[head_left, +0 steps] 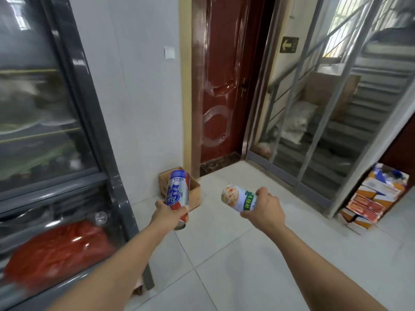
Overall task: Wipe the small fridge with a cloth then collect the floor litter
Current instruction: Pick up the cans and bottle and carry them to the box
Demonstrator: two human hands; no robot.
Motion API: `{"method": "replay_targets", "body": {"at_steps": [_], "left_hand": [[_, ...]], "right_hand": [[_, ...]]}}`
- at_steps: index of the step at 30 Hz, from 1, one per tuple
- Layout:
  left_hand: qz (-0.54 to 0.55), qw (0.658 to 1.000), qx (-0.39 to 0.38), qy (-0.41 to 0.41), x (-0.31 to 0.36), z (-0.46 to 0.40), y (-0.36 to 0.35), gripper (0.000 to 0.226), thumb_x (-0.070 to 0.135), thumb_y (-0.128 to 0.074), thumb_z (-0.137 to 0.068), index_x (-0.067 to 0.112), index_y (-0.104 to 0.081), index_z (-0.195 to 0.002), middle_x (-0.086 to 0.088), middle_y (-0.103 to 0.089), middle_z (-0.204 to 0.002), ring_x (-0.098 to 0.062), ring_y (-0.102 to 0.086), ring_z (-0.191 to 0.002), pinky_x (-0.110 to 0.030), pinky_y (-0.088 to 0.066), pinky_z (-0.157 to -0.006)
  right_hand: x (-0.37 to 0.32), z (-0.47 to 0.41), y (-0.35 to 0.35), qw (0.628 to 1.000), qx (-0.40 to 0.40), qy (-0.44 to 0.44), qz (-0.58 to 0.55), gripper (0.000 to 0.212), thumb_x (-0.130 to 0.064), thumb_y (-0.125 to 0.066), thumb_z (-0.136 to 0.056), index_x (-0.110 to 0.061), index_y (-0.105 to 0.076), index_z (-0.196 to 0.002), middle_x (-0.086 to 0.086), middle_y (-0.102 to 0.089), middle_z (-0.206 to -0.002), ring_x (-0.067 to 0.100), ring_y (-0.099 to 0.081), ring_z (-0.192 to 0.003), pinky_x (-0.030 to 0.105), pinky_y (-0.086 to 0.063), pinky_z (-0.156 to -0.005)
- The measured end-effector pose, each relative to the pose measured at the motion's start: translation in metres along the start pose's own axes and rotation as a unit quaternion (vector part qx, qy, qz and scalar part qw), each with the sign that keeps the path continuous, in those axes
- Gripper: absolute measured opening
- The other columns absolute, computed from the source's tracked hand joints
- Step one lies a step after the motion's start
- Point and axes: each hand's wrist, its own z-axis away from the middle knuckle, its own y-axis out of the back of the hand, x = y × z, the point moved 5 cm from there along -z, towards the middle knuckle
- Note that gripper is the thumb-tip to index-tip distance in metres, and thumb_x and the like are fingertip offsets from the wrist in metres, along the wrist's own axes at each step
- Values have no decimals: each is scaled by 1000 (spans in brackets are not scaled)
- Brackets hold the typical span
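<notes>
Far left: a glass-fronted fridge point(51, 135) with a dark grey frame, blurred. Shelves behind the glass; a large red mass sits in the lower part, contents not readable.

Past the fridge's right edge, a small open cardboard box point(194, 191) stands on the floor in the corner against the white wall, just left of the door frame.

Left hand point(167, 213) outstretched, fingers wrapped round the lower end of a tall can point(177, 195), blue at the top, red and white below, blue lettering upside down. The can is held in the air, tilted, its far end overlapping the cardboard box in view.

Right hand point(263, 206) also outstretched, gripping a shorter can point(239, 197) with a white and green label and a food picture. This one lies nearly sideways in the grip, one end pointing left toward the other can. The two cans are near each other but apart.

Floor point(235, 265): pale grey tiles under both arms.

Centre back: a dark red door point(222, 86), shut, with a light switch point(169, 52) on the wall to its left.

Right: grey-framed glass panels point(314, 108) with a staircase beyond them. Far right, a stack of orange and white cartons point(372, 198) on the floor.
</notes>
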Motion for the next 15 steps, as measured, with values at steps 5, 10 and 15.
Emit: {"method": "replay_targets", "body": {"at_steps": [5, 10, 15], "left_hand": [[-6, 1000, 23, 5, 45, -94, -20, 72, 34, -68, -82, 10, -25, -134, -15, -48, -130, -30, -54, -112, -36, -48, -83], [27, 997, 66, 33, 91, -195, -35, 72, 31, -69, -82, 10, -26, -135, -14, -49, -129, -30, -54, -112, -39, -47, -89], [60, 993, 91, 43, 129, -275, -53, 69, 31, -70, -81, 11, -28, -132, -10, -53, -123, -23, -57, -102, -34, -49, -81]], "right_hand": [[-28, -123, -38, 999, -18, 28, 8, 62, -40, -80, -65, -19, -41, -108, 2, -51, -93, 21, -54, -92, 36, -55, -72], [-64, -256, -74, 997, -48, 67, 11, 64, -41, -79, -66, -18, -41, -112, 4, -54, -100, 22, -53, -97, 33, -51, -73], [-104, -366, -105, 990, -79, 115, 15, 70, -42, -79, -66, -15, -42, -119, 7, -58, -109, 24, -51, -103, 33, -47, -76]]}}
